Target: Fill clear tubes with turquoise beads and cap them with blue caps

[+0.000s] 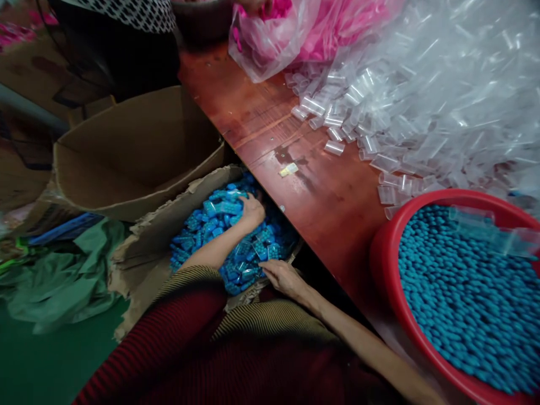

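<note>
My left hand [253, 214] reaches into a torn cardboard box, its fingers apart and curved over a heap of clear tubes filled with blue pieces [223, 209]. Some of its fingertips are hidden among the tubes. My right hand [287, 279] is at the near right side of the same heap. Its fingers are stretched out, and the fingertips touch or nearly touch the filled tubes there. I see nothing held in either hand. The torn wall of the box [147, 233] rises to the left of my left forearm.
A red tub [386, 270] full of small blue pieces stands at the right, with clear tubes on top. Empty clear tubes [422, 112] are heaped on the reddish table [261, 135]. Behind are a pink-filled plastic bag [270, 45], a larger carton [139, 140] and another person [122, 50].
</note>
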{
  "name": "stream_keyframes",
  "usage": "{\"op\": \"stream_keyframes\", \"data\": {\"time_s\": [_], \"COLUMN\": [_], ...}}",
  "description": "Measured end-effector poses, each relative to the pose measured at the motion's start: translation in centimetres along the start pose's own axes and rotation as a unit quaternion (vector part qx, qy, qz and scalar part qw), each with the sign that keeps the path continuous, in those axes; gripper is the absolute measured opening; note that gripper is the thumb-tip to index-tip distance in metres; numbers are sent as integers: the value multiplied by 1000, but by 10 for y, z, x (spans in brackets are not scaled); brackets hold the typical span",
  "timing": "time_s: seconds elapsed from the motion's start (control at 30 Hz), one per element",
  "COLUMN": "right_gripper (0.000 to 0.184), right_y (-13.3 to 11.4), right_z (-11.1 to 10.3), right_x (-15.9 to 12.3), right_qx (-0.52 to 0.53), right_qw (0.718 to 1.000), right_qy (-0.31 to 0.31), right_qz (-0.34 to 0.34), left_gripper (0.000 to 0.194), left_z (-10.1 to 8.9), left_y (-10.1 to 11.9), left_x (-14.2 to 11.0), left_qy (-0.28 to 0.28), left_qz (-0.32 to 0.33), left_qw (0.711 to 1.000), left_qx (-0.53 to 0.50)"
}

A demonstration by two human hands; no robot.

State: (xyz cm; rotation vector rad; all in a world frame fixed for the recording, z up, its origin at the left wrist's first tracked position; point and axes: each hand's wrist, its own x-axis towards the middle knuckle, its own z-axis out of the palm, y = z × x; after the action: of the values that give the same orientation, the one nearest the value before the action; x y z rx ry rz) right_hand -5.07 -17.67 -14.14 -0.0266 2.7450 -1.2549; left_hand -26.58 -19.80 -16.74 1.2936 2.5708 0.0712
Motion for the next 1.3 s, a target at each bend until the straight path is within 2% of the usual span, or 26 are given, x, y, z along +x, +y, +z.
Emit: {"op": "stream_keyframes", "data": {"time_s": [0.17,0.27,0.37,0.43,0.5,0.57,0.67,0.8,0.9,1.0,1.1,1.2,1.27,1.3], "right_gripper": [29,32,46,57,68,75,78,71,66,56,43,41,41,39], "right_y": [1,7,18,25,28,25,15,3,-5,-23,-50,-71,-80,-85], "right_z": [-5,-7,-9,-10,-9,-5,3,17,27,28,14,-18,-49,-65], "right_x": [0,11,29,43,54,59,59,52,51,51,51,48,33,20], "right_qx": [13,-46,-111,-105,-80,-65,-50,13,36,56,86,106,113,122], "right_qw": [1000,997,983,970,964,965,970,987,992,994,991,985,984,985], "right_qy": [28,60,60,14,-47,-84,-85,-99,-100,-89,-106,-135,-133,-115], "right_qz": [2,19,137,220,250,242,222,126,70,27,-2,-29,-33,-31], "left_gripper": [39,40,40,41,42,42,41,37,35,38,47,44,35,32], "left_z": [4,11,17,19,18,16,14,13,7,-9,-28,-47,-61,-69], "left_y": [-44,-60,-72,-81,-89,-97,-108,-120,-124,-119,-104,-81,-56,-40], "left_x": [-46,-77,-103,-118,-131,-141,-152,-159,-160,-159,-148,-121,-98,-88], "left_qy": [7,-11,-31,-47,-63,-79,-116,-158,-156,-147,-93,115,220,253], "left_qz": [-6,-32,-83,-114,-147,-181,-233,-288,-298,-277,-230,-156,-68,-30], "left_qw": [999,998,995,992,986,980,965,944,941,949,968,980,968,958], "left_qx": [44,55,45,38,35,37,37,41,44,42,37,-46,-103,-130]}}
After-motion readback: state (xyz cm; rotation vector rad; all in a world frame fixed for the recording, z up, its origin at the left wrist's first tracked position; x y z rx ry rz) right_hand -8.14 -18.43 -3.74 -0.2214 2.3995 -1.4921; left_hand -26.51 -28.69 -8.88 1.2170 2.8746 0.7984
